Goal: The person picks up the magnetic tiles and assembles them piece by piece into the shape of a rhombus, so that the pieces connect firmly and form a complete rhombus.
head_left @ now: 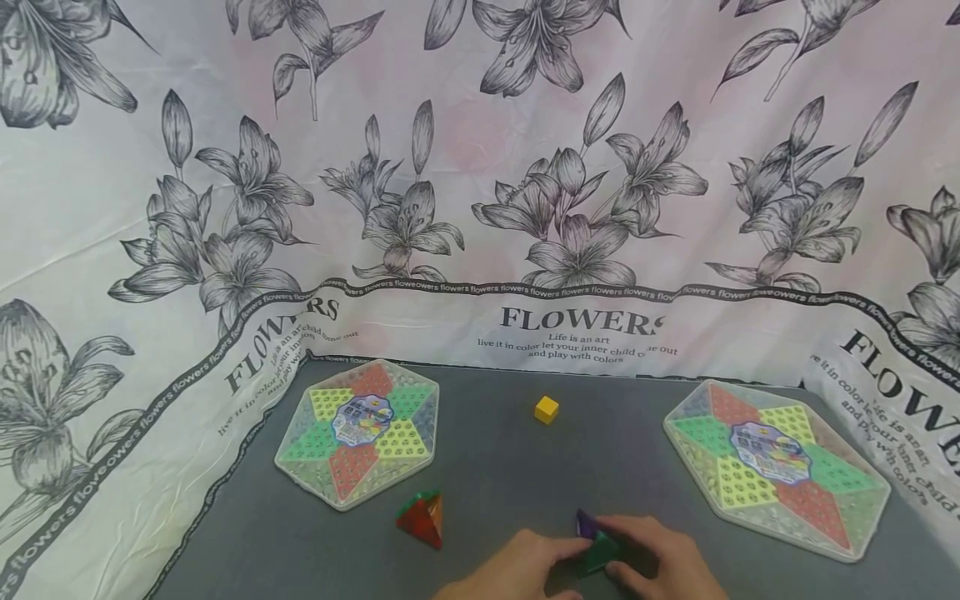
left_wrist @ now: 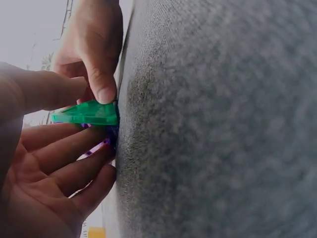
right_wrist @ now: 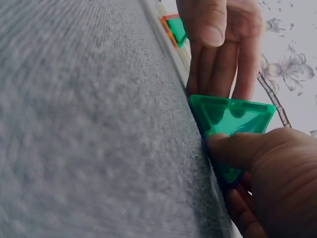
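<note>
A green triangular magnetic tile (right_wrist: 242, 119) stands on its point or edge on the grey surface, with purple tile (head_left: 585, 525) edges behind and below it. My right hand (head_left: 663, 554) pinches the green tile, its thumb flat on the face and its fingers behind. From the other side my left hand (head_left: 521, 567) reaches in; its extended fingers (left_wrist: 69, 151) touch the back of the tiles, while its thumb stays apart from the green face. Left of both hands sits a pyramid (head_left: 422, 520) of red, orange and green tiles. How the purple parts join is mostly hidden.
A yellow cube (head_left: 547, 409) lies farther back on the grey table (head_left: 487, 467). Hexagonal Chinese checkers boards flank it, one board (head_left: 360, 433) at left and another board (head_left: 780, 467) at right. Flower-printed cloth (head_left: 420, 325) encloses the back and sides.
</note>
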A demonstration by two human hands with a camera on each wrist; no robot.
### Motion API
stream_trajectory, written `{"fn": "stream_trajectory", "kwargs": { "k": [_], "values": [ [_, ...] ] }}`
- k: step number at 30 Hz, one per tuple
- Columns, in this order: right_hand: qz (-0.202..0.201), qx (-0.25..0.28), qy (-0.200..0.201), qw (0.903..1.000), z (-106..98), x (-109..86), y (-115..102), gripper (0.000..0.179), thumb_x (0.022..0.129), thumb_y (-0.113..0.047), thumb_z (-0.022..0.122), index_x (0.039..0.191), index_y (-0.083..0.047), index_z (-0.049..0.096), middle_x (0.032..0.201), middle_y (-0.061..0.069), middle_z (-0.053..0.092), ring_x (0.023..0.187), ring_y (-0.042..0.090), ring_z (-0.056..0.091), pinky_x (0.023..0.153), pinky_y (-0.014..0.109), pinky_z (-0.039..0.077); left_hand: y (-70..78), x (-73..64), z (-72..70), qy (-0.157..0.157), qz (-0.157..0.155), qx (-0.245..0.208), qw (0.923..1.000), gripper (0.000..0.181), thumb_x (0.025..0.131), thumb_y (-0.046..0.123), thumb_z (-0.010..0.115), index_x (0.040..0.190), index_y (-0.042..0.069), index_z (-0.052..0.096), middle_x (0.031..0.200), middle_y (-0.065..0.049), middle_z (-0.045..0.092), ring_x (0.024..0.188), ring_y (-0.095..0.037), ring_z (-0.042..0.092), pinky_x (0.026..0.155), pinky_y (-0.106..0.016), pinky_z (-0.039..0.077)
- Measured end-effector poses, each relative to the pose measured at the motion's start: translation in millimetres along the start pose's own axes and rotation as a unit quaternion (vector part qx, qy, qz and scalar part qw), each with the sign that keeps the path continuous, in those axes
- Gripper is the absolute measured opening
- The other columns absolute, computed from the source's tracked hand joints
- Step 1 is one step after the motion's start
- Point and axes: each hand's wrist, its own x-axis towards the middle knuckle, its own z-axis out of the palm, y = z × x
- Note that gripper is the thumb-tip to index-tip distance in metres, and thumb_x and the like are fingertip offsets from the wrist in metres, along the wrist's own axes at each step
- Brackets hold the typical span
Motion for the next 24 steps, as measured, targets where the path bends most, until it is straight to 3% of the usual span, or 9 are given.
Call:
{"fn": "stream_trajectory", "kwargs": {
  "k": [3, 6, 10, 11, 14, 18, 21, 24],
  "values": [
    [0.007, -0.001, -0.001, 1.0000, -1, -0.2, 1, 0.054, 0.088, -0.026, 0.094, 0.138, -0.028, 0.075, 0.120, -0.011, 0.079, 0.107, -0.002, 0.070, 0.082, 0.025, 0.060, 0.9, -1.3, -1.1, 0.002, -0.005, -0.036, 0.9993, 0.051, 0.104, 0.021, 0.077, 0.153, 0.013, 0.065, 0.141, 0.008, 0.074, 0.122, 0.005, 0.065, 0.101, -0.018, 0.054],
    [0.018, 0.003, -0.004, 0.9998, -1, -1.0, 1, 0.053, 0.088, -0.028, 0.093, 0.137, -0.028, 0.075, 0.119, -0.012, 0.079, 0.105, -0.003, 0.069, 0.082, 0.026, 0.060, -0.5, -3.2, -3.3, 0.010, 0.002, -0.034, 0.9994, 0.050, 0.105, 0.023, 0.077, 0.152, 0.014, 0.065, 0.143, 0.008, 0.073, 0.125, 0.005, 0.064, 0.103, -0.019, 0.054],
    [0.044, 0.015, -0.024, 0.9986, -3, -1.1, 3, 0.051, 0.089, -0.032, 0.092, 0.137, -0.028, 0.075, 0.118, -0.012, 0.078, 0.105, -0.005, 0.068, 0.083, 0.026, 0.060, -0.7, -11.0, -10.8, 0.027, -0.012, -0.071, 0.9971, 0.047, 0.104, 0.024, 0.076, 0.150, 0.019, 0.068, 0.143, 0.011, 0.073, 0.126, 0.004, 0.065, 0.105, -0.021, 0.053],
    [0.052, 0.019, -0.031, 0.9980, -4, -1.0, 3, 0.050, 0.090, -0.034, 0.091, 0.137, -0.028, 0.075, 0.119, -0.011, 0.078, 0.105, -0.005, 0.068, 0.083, 0.026, 0.060, 0.0, -14.2, -13.3, 0.033, -0.022, -0.099, 0.9943, 0.046, 0.103, 0.023, 0.077, 0.149, 0.021, 0.069, 0.142, 0.012, 0.073, 0.126, 0.005, 0.065, 0.105, -0.021, 0.053],
    [0.069, 0.032, -0.052, 0.9958, -6, -0.9, 4, 0.049, 0.093, -0.037, 0.088, 0.139, -0.028, 0.074, 0.119, -0.010, 0.078, 0.104, -0.006, 0.066, 0.082, 0.025, 0.059, -1.8, -24.8, -20.5, 0.052, 0.009, -0.112, 0.9923, 0.043, 0.105, 0.022, 0.075, 0.147, 0.017, 0.070, 0.143, 0.008, 0.074, 0.127, 0.001, 0.066, 0.105, -0.021, 0.054],
    [0.054, 0.025, -0.039, 0.9975, -6, -2.2, 4, 0.049, 0.092, -0.035, 0.090, 0.138, -0.028, 0.075, 0.118, -0.011, 0.078, 0.103, -0.005, 0.068, 0.081, 0.026, 0.060, -7.4, -42.1, -28.1, 0.091, 0.064, -0.118, 0.9868, 0.043, 0.106, 0.021, 0.072, 0.147, 0.008, 0.069, 0.144, -0.007, 0.074, 0.131, -0.009, 0.069, 0.107, -0.024, 0.055],
    [0.040, 0.015, -0.026, 0.9988, -6, -3.1, 5, 0.049, 0.090, -0.031, 0.091, 0.137, -0.028, 0.075, 0.117, -0.011, 0.078, 0.103, -0.005, 0.068, 0.080, 0.026, 0.059, -11.8, -58.3, -34.4, 0.118, 0.072, -0.149, 0.9792, 0.044, 0.107, 0.020, 0.072, 0.149, 0.009, 0.067, 0.145, -0.013, 0.073, 0.131, -0.016, 0.071, 0.109, -0.027, 0.056],
    [0.037, 0.019, -0.022, 0.9989, -5, -3.2, 5, 0.050, 0.090, -0.029, 0.092, 0.136, -0.028, 0.075, 0.116, -0.010, 0.078, 0.102, -0.006, 0.068, 0.078, 0.025, 0.059, -14.2, -77.5, -43.1, 0.136, 0.077, -0.173, 0.9724, 0.045, 0.106, 0.018, 0.074, 0.151, 0.015, 0.067, 0.146, -0.012, 0.072, 0.131, -0.022, 0.072, 0.110, -0.032, 0.057]
  ]
}}
